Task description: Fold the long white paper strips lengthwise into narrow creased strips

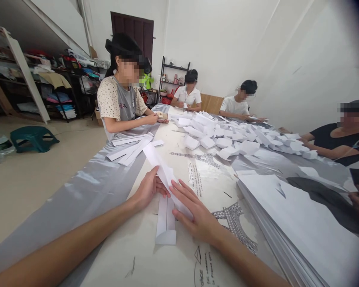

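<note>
A folded white paper strip (164, 173) slants over the table in front of me. My left hand (148, 185) pinches its left edge, thumb on top and fingers curled beneath. Across the strip's lower right part rests my right hand (194, 209), its fingers stretched out and the thumb apart. Under both hands, another white paper piece (166, 235) with a lengthwise line and a turned-up near end lies on the tabletop. Several loose paper strips (131, 149) are spread out beyond my left hand.
A tall stack of white paper (299, 219) stands at right. Many folded paper pieces (224, 135) are heaped at the table's middle and back. Several people sit around the table, one person (122, 91) at far left holding a small object. A green stool (34, 137) stands on the floor.
</note>
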Available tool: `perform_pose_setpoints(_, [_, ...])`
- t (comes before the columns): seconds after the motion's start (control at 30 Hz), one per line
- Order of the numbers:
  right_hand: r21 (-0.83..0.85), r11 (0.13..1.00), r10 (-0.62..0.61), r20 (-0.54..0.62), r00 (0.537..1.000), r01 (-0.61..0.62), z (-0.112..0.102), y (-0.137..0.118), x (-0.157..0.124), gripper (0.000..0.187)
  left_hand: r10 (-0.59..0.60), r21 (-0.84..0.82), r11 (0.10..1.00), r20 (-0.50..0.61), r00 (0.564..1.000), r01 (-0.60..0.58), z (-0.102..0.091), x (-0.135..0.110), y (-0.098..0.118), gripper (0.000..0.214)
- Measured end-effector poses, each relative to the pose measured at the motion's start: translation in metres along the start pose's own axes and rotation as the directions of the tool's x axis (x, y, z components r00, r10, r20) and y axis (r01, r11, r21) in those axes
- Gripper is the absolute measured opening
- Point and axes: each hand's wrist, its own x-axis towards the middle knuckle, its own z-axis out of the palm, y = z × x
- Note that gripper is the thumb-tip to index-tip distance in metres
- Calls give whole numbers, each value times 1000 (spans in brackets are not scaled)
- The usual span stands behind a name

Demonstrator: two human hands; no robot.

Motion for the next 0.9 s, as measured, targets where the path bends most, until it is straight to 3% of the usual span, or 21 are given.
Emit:
perform_pose_setpoints(0.17, [-12, 1000, -10, 37, 999, 10, -3, -4, 1, 68, 38, 41, 999, -105, 994, -34, 2, 0, -1, 51])
perform_pose_setpoints(0.33, [-36, 998, -41, 60, 997, 43, -3, -5, 2, 67, 160, 138, 982, -220, 962, -132, 3, -4, -1, 30])
perform_pose_setpoints(0.5, [-47, 997, -62, 66, 996, 65, -2, -7, 2, 65, 183, 149, 977, -225, 957, -151, 5, -5, 2, 26])
perform_pose_setpoints(0.63, [-62, 995, -67, 69, 995, 72, -2, -9, 2, 67, 166, 107, 983, -212, 963, -146, 6, -6, 5, 46])
perform_pose_setpoints(0.8, [-81, 993, -76, 82, 994, 83, 1, -8, 3, 66, 252, 313, 934, -235, 939, -172, 9, -7, 5, 45])
perform_pose_setpoints(0.9, [-24, 998, -62, 99, 993, 64, -1, -7, 3, 61, 264, 353, 919, -223, 939, -175, 9, -8, 4, 39])
